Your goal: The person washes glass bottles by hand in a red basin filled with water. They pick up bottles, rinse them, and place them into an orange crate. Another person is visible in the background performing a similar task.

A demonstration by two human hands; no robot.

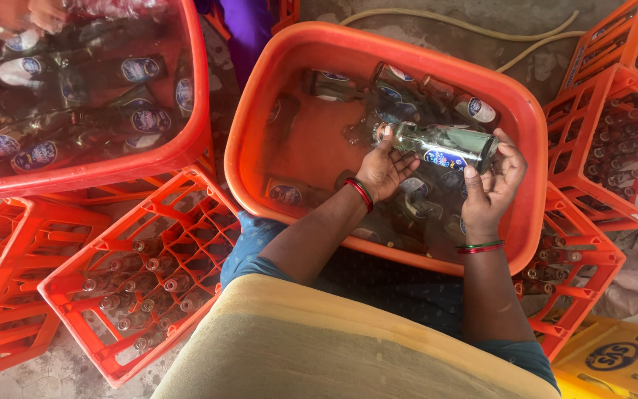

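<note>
Big orange plastic wash tub (pixel 507 103) sat in front of the person, filled with water and several submerged labelled glass bottles (pixel 396 94). A second orange tub (pixel 199 89) at upper left was packed with dark labelled bottles. Orange plastic compartment crates (pixel 149 284) lay left and right (pixel 607 125), bottles standing neck-up in many cells. A pale hose (pixel 481 29) ran across the concrete floor behind the tub.

Clear glass bottle with a blue oval label (pixel 441 144) was held sideways just above the water, over the tub's right half, neck pointing left. Left hand (pixel 384 168) was cupped around the neck end, fingers loosely curled on it. Right hand (pixel 492 181) was wrapped around the base end, thumb up against the glass.

Judgement: wet glass looked slippery, so a two-handed hold at both ends suited it; keeping it low over the water would soften any drop, and turning it mouth-down would help it drain.
</note>
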